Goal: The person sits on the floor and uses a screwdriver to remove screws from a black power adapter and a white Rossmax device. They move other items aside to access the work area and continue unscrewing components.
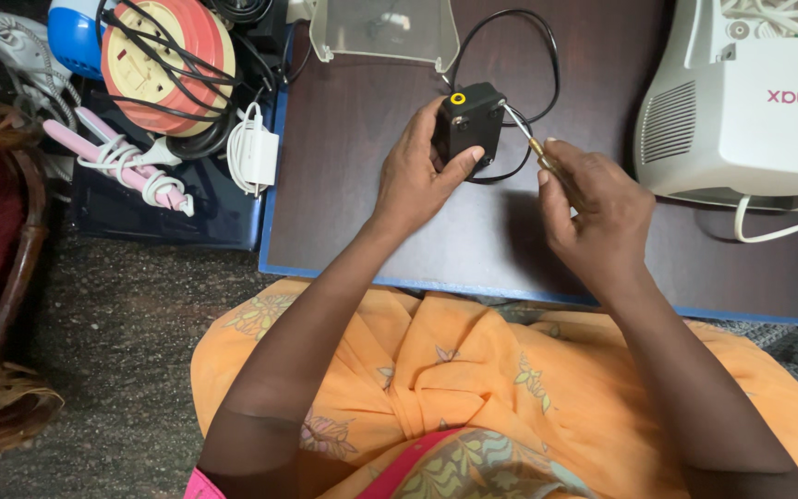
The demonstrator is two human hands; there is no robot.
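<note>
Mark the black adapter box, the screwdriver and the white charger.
black adapter box (470, 125), head view, on its top face.
screwdriver (521, 127), head view, on the metal shaft.
white charger (259, 158), head view, on its body.

Pink label on white machine (755, 102)

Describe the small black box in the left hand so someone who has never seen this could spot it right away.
Start at the dark board with a blue edge across the person's lap. Near its top middle, the left hand grips a small black box while the right hand points a screwdriver at it. It alone has a yellow ring on top and a thin black cord looping behind.
</note>
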